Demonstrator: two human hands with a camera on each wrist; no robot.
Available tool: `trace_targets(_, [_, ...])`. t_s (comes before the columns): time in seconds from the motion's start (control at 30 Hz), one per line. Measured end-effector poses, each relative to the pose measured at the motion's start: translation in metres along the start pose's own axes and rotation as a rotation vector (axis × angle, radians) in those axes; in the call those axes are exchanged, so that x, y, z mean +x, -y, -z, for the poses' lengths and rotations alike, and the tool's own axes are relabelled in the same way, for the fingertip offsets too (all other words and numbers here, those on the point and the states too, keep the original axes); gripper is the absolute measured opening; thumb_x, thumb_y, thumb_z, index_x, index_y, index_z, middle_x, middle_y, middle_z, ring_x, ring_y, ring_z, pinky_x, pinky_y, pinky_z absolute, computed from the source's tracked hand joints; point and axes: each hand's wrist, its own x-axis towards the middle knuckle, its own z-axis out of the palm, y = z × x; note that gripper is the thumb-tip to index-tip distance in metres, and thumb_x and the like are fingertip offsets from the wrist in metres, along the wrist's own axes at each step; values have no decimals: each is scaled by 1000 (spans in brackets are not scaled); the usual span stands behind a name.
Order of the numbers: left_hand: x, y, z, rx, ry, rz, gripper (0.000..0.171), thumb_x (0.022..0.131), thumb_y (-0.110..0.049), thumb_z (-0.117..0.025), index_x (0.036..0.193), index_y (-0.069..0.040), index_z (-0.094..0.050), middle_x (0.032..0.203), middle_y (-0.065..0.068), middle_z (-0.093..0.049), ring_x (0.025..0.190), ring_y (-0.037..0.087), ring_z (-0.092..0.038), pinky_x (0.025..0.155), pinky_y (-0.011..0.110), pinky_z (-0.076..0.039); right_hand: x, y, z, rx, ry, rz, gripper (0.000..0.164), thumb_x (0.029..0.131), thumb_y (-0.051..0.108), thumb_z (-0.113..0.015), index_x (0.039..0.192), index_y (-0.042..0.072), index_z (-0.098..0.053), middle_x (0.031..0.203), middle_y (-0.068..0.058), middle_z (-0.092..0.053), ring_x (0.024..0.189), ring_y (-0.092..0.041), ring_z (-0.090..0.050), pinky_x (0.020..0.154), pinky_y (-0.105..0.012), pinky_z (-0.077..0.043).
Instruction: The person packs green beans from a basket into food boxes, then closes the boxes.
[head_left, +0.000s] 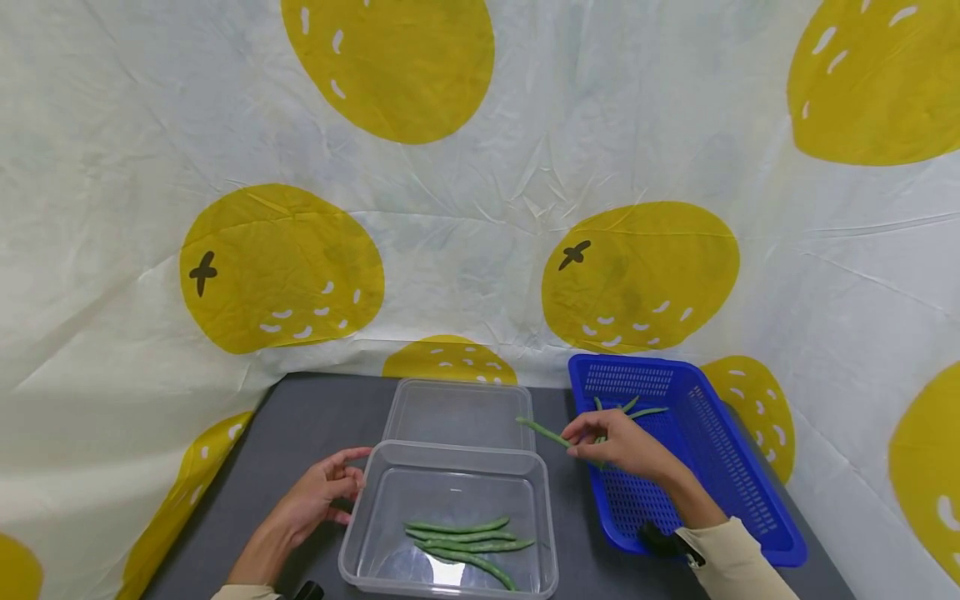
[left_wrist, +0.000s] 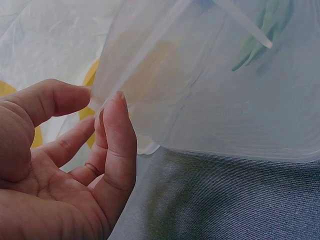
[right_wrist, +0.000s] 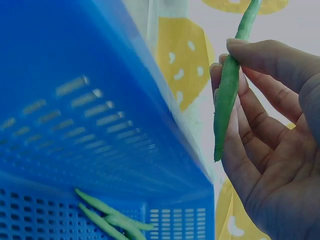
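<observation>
In the head view, my right hand [head_left: 618,443] pinches a green bean [head_left: 542,431] between thumb and fingers, at the left edge of the blue basket [head_left: 742,492]. The right wrist view shows that bean [right_wrist: 228,95] held lengthwise at the fingertips. More green beans [right_wrist: 107,215] lie inside the basket, partly hidden by the hand in the head view. My left hand [head_left: 318,496] rests its loosely bent fingers against the left side of a clear plastic container [head_left: 551,517]. Several green beans [head_left: 468,546] lie roughly side by side on the container's floor.
A clear flat lid [head_left: 461,412] lies behind the container on the dark grey table [head_left: 322,417]. A white curtain [head_left: 457,275] with yellow fruit prints hangs behind and at both sides.
</observation>
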Motion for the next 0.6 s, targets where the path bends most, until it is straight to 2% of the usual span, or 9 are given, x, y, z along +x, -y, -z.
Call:
trace_targets(0.23, [0, 0, 0, -3, 5, -3, 66, 92, -7, -62, 153, -4, -37, 97, 0, -61, 85, 18, -61, 60, 34, -56, 1, 10, -11, -7, 20, 22, 20, 94, 16, -72, 112, 6, -72, 100, -7, -72, 88, -21, -67, 74, -28, -55])
trace_targets(0.47, [0, -1, 0, -5, 2, -7, 66, 92, -7, -62, 153, -3, -36, 97, 0, -61, 83, 17, -61, 60, 33, -56, 5, 15, -23, 51, 60, 69, 19, 96, 12, -69, 113, 7, -72, 105, -19, -71, 91, -29, -68, 74, -29, -55])
trace_targets(0.6, [-1, -1, -2, 1, -10, -1, 66, 92, -6, -63, 153, -5, -38, 98, 1, -61, 85, 19, -61, 60, 34, -56, 7, 18, -32, 57, 74, 88, 18, 95, 13, -70, 113, 11, -73, 104, -15, -71, 90, -26, -68, 73, -29, -56])
